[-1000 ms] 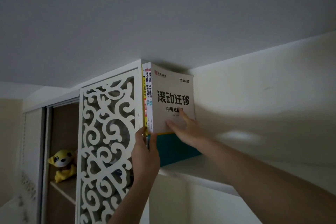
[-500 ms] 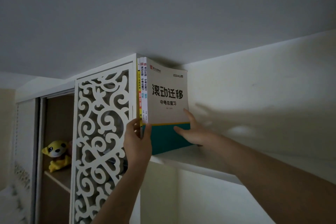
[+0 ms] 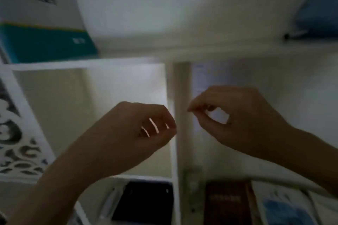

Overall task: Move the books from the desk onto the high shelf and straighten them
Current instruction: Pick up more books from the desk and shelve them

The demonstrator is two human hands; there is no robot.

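Observation:
The view is blurred by motion. A white and teal book (image 3: 42,23) stands upright on the high shelf (image 3: 128,62) at the top left. Both hands hang in front of the lower shelf compartments, well below the book. My left hand (image 3: 139,133) has loosely curled fingers and holds nothing. My right hand (image 3: 230,117) is also loosely curled, thumb near the fingertips, with nothing seen between them.
A white carved screen panel (image 3: 16,129) runs down the left edge. A white upright divider (image 3: 180,97) splits the lower shelf. Below lie a dark flat object (image 3: 146,202), a brown book (image 3: 226,204) and a blue-covered book (image 3: 285,210). A blue thing (image 3: 318,9) sits on the high shelf's right end.
Both hands have let go of the books on the high shelf and dropped down. The view has swung downward, showing the lower compartments.

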